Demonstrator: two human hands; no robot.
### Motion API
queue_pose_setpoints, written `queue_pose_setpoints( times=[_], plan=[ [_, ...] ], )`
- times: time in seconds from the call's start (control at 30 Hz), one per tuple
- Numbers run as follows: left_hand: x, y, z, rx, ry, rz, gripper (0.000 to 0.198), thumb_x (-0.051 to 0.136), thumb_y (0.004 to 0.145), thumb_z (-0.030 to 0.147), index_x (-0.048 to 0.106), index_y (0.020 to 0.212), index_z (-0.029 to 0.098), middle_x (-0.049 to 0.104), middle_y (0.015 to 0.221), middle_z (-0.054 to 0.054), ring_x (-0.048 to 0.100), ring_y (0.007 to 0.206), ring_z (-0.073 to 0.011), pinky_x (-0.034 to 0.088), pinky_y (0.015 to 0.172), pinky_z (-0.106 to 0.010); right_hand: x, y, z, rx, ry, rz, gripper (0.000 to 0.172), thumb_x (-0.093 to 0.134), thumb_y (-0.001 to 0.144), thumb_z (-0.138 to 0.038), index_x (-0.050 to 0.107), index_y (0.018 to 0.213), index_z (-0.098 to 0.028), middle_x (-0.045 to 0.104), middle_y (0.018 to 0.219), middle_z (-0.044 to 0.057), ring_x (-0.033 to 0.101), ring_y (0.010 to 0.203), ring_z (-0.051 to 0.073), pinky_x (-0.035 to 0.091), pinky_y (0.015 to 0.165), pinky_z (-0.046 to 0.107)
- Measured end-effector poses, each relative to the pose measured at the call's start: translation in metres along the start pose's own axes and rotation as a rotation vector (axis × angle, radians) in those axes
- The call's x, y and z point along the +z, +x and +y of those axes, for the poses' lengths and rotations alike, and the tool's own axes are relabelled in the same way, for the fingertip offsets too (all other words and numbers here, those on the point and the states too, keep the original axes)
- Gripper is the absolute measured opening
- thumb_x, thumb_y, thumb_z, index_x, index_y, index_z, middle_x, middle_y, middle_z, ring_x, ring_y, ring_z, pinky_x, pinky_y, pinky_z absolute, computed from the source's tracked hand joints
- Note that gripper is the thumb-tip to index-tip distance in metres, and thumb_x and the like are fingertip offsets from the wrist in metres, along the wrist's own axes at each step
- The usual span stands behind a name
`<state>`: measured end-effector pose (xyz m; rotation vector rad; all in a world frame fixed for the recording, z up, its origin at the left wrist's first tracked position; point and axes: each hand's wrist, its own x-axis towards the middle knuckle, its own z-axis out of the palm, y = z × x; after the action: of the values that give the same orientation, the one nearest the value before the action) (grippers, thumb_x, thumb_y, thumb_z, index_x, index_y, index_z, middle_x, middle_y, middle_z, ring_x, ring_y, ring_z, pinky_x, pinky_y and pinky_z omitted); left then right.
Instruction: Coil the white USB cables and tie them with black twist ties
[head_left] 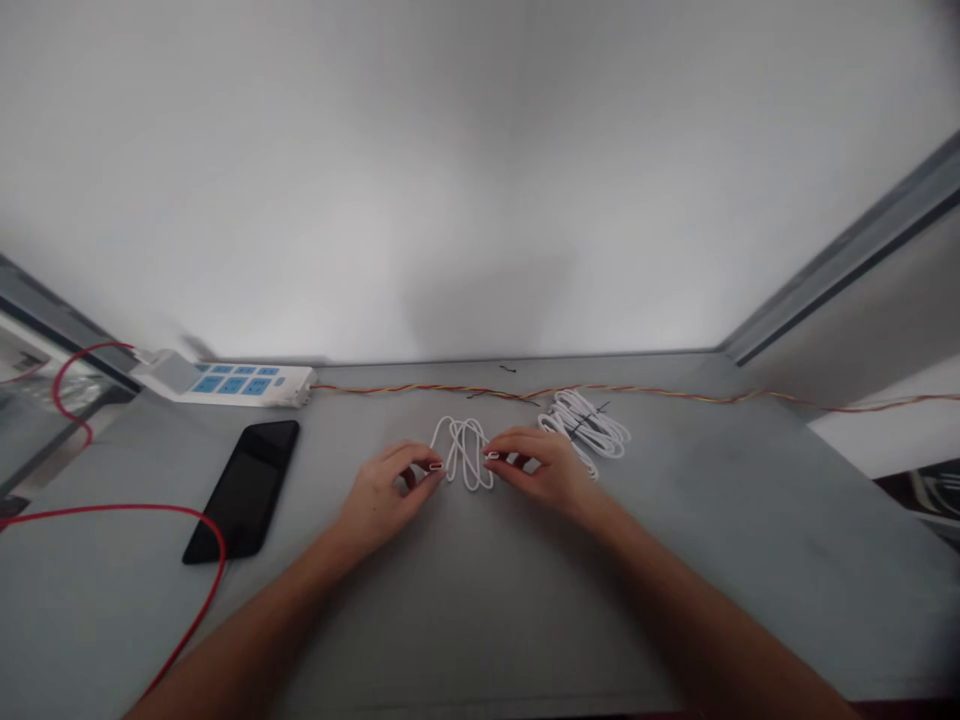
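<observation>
A white charging cable (466, 450) lies in loose loops on the grey table between my hands. My left hand (394, 490) pinches one connector end of it between thumb and fingers. Opposite, the fingertips of my right hand (540, 465) close on the other connector end. Just behind my right hand rests a bundle of white cable (589, 425), bound with a dark tie and partly covered by that hand.
A black phone (244, 490) lies at the left, crossed by a red cable (214, 525). Behind it stands a white power strip (240, 385) with a charger plugged in. A twisted red-yellow wire (420, 388) runs along the back, near a small dark tie (508, 369).
</observation>
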<state>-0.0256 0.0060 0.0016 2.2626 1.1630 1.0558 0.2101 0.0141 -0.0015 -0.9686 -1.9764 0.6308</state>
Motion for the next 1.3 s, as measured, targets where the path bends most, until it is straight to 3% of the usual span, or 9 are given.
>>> queue_pose_setpoints(
  times=[1.3],
  plan=[
    [-0.0012,-0.0006,0.0008,-0.016,0.026,-0.021,0.006,0.059,0.085,0.022,0.063,0.09,0.02,0.068,0.085,-0.003,0.061,0.067,-0.0107,0.052,0.059,-0.022,0.0002,0.0005,-0.0024,0.003,-0.041,-0.04,0.011,0.06,0.086,-0.027,0.069,0.089,-0.02,0.071,0.083,0.004,0.062,0.064,0.013,0.051,0.059,0.024]
  ],
)
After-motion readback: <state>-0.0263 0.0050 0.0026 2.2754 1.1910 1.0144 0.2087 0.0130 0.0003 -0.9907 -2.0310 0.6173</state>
